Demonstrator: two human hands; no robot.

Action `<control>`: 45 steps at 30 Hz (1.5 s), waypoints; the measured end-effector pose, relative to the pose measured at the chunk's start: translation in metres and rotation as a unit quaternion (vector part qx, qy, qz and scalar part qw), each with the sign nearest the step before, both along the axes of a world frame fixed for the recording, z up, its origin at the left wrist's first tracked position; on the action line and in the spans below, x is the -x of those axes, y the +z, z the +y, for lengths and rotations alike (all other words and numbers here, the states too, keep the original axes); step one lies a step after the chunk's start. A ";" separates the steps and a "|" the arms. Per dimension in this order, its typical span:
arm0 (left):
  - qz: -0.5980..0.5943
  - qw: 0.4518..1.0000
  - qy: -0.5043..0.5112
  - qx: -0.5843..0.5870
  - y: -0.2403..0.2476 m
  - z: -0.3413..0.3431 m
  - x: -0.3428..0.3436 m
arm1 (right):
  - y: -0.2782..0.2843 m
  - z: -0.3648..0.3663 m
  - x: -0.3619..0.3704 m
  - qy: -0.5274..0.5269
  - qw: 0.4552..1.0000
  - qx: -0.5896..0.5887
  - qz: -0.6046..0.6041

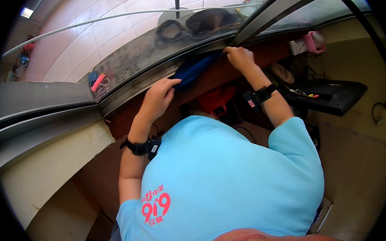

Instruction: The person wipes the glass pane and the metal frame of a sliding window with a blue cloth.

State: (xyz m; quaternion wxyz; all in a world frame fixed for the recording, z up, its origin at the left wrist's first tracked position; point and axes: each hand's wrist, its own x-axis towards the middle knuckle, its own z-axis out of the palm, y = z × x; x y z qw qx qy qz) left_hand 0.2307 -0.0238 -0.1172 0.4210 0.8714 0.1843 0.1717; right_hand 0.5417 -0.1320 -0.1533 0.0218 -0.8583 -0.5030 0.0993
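A dark blue cloth stretches between my two hands above a reddish-brown ledge, right beside the metal window track. My left hand pinches its near left end between thumb and fingers. At the far right end, my right hand is closed on a corner of the same cloth, close to the upright window frame. Each wrist wears a black strap with a small box.
Beyond the track, a grey sill holds a pink and blue item and dark bundles. A pink holder stands at the right end of the ledge. Below it, a black flat panel juts out near my right forearm. A red object sits under the ledge.
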 end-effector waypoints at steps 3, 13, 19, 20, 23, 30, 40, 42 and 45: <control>0.023 0.999 -0.047 -0.010 -0.010 -0.003 -0.023 | 0.005 -0.002 -0.004 0.020 0.999 0.021 -0.029; 0.037 0.996 0.058 0.062 0.006 0.000 0.008 | -0.030 0.002 0.033 -0.047 0.990 -0.096 0.094; 0.033 0.994 0.069 0.079 0.010 0.000 0.006 | 0.001 -0.001 0.038 0.001 1.000 -0.020 0.021; 0.033 0.995 0.059 0.075 0.013 -0.001 0.001 | -0.002 -0.002 0.030 -0.011 1.000 -0.001 -0.001; 0.020 0.998 0.024 0.055 0.010 -0.002 -0.018 | -0.008 -0.006 -0.003 -0.027 0.999 0.008 -0.028; 0.021 0.998 0.030 0.049 0.006 -0.002 -0.007 | -0.022 -0.003 0.012 -0.086 0.991 -0.072 0.072; 0.042 0.983 0.163 0.077 0.035 0.008 0.075 | -0.028 0.025 0.096 -0.001 0.979 -0.094 0.179; 0.043 0.976 0.205 0.066 0.036 0.009 0.089 | -0.030 0.030 0.108 0.019 0.975 -0.099 0.198; 0.061 0.972 0.205 0.094 0.036 0.011 0.089 | -0.021 0.029 0.108 0.041 0.979 -0.079 0.183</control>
